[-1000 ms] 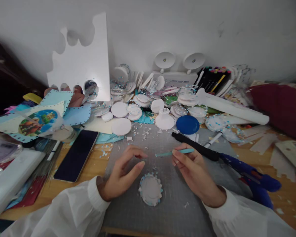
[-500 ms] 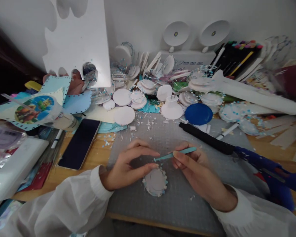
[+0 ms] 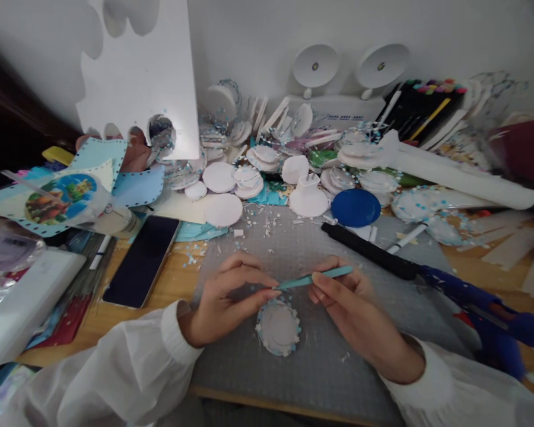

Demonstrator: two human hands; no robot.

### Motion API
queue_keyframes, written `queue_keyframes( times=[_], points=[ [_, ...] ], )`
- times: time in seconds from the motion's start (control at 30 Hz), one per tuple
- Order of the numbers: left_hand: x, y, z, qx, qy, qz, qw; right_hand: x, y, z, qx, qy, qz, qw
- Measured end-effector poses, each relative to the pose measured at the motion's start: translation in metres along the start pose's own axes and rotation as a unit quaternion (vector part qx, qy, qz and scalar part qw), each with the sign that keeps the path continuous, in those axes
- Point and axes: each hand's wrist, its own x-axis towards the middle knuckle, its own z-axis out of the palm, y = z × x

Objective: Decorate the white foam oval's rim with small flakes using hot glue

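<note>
A small white disc (image 3: pixel 278 327) edged with pale blue bits lies on the grey cutting mat (image 3: pixel 320 367). Just above it, my right hand (image 3: pixel 351 308) grips a thin teal tool (image 3: pixel 314 277) that points left. My left hand (image 3: pixel 231 293) is closed in a pinch, thumb and forefinger meeting at the tool's tip, just over the disc's upper left rim. What the pinch holds is too small to make out.
A black phone (image 3: pixel 142 261) lies left of the mat. A blue glue gun (image 3: pixel 467 293) and a blue lid (image 3: pixel 355 207) sit to the right. Several white discs (image 3: pixel 222 209), a foam board (image 3: pixel 137 83), markers (image 3: pixel 427 101) and a white roll (image 3: pixel 463 178) crowd the back.
The view dropped and moved closer. My left thumb and forefinger closed together onto the tool's tip above the disc. My right hand kept its hold on the teal tool.
</note>
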Motion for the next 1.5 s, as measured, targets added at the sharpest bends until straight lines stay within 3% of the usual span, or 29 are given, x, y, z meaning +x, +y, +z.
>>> queue_keyframes(
  times=[0.23, 0.5, 0.8, 1.23, 1.37, 1.5],
  points=[
    [-0.002, -0.002, 0.001, -0.021, 0.002, -0.017, 1.0, -0.004, 0.002, -0.005, -0.065, -0.008, -0.103, 0.993],
    [-0.001, -0.002, 0.003, -0.049, 0.011, -0.031, 0.998, -0.012, -0.003, -0.001, -0.178, -0.006, -0.273, 0.945],
    [0.0, -0.003, 0.002, -0.052, 0.006, -0.031, 0.998, -0.014, -0.004, 0.002, -0.218, -0.029, -0.341, 0.914],
    [0.001, -0.001, 0.003, -0.064, -0.005, -0.068, 0.996, -0.008, 0.006, -0.006, -0.135, 0.034, -0.227, 0.964],
    [-0.001, -0.003, 0.003, -0.084, -0.008, -0.076, 0.994, -0.007, 0.001, -0.01, -0.106, 0.04, -0.231, 0.966],
    [-0.002, -0.004, 0.003, -0.085, -0.019, -0.083, 0.993, -0.011, -0.004, -0.006, -0.159, 0.01, -0.263, 0.952]
  ],
)
